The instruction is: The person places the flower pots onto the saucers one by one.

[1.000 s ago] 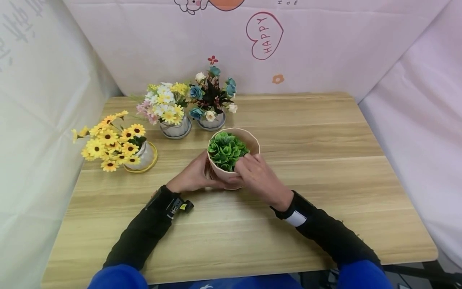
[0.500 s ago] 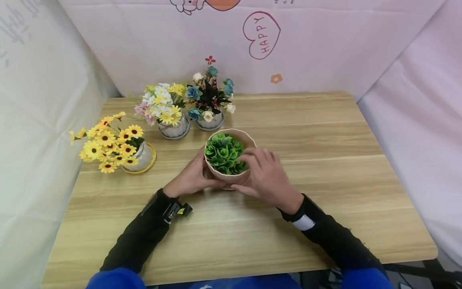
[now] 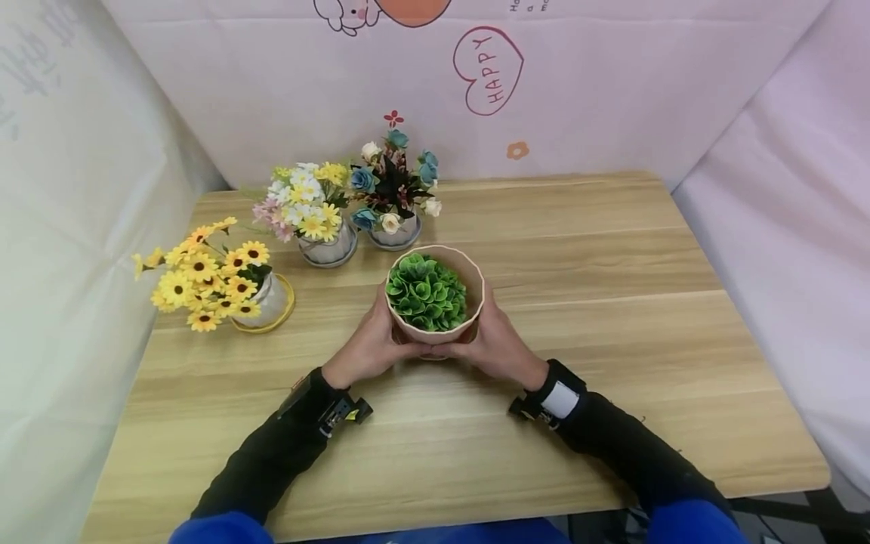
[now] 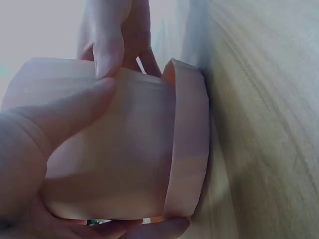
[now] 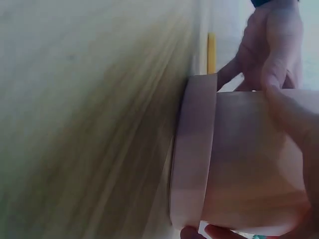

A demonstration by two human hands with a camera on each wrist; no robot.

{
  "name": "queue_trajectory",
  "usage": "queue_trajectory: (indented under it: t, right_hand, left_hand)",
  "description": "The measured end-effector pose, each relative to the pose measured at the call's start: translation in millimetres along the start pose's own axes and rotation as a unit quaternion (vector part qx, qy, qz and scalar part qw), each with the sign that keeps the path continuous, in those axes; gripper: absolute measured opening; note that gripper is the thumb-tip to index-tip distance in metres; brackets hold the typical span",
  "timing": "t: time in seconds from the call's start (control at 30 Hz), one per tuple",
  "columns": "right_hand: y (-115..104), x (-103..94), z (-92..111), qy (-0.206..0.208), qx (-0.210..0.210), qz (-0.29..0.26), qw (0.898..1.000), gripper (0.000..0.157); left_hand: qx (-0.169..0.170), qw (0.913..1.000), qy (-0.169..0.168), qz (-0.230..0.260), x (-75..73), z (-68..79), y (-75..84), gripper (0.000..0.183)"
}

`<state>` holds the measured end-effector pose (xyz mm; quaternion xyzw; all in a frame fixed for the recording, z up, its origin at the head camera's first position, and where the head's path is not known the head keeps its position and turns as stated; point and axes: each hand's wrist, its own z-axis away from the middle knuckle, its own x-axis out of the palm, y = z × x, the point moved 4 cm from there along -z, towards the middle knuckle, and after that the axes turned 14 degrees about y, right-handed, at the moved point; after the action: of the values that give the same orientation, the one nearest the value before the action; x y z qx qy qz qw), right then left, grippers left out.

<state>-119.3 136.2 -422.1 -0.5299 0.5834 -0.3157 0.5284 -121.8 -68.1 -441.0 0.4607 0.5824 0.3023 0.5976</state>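
A pale pink flower pot (image 3: 473, 279) with a wavy rim stands on the wooden table, a bushy green plant (image 3: 425, 293) inside it toward the left. My left hand (image 3: 370, 341) grips the pot from the left, fingers curled round its far side. From the right, my right hand (image 3: 501, 341) holds it the same way. Both thumbs lie across the front wall, their tips meeting. In the left wrist view a shallow pink saucer (image 4: 189, 144) sits under the pot, flat on the table, with fingertips right at its edge.
Left of the pot, yellow daisies (image 3: 201, 270) lean out of a grey pot on a yellow saucer (image 3: 291, 302). Behind stand a pot of mixed white, yellow and pink flowers (image 3: 306, 200) and one of blue and cream roses (image 3: 394, 181). A printed cloth (image 3: 584, 91) hangs behind the table (image 3: 612, 302).
My right hand has left the plant's leaves and rim and moved down to the pot's right side. The left hand keeps its hold. The plant and pot stay about where they were.
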Motion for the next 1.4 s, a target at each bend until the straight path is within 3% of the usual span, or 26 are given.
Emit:
queue_trajectory:
  t: [0.27, 0.57, 1.17, 1.4]
  right_hand:
    - [-2, -9.1, -4, 0.009, 0.016, 0.013, 1.000, 0.129]
    - [10, -25.4, -16, 0.012, 0.034, 0.015, 0.999, 0.127]
    - [35, -71.9, -62, 0.025, 0.017, 0.034, 0.999, 0.123]
    - [52, -85.4, -86, 0.029, 0.030, 0.051, 0.998, 0.121]
  left_hand:
    - [-0.009, 0.9999, -0.002, -0.004, 7.3, -10.6, 4.8, 0.124]
    - [0.005, 1.0000, -0.002, -0.003, 20.3, -34.9, 7.0, 0.120]
    - [0.039, 0.9987, -0.030, 0.011, 55.0, -113.6, 11.7, 0.132]
    - [0.019, 0.9990, -0.039, 0.014, 60.8, -143.9, 9.3, 0.130]
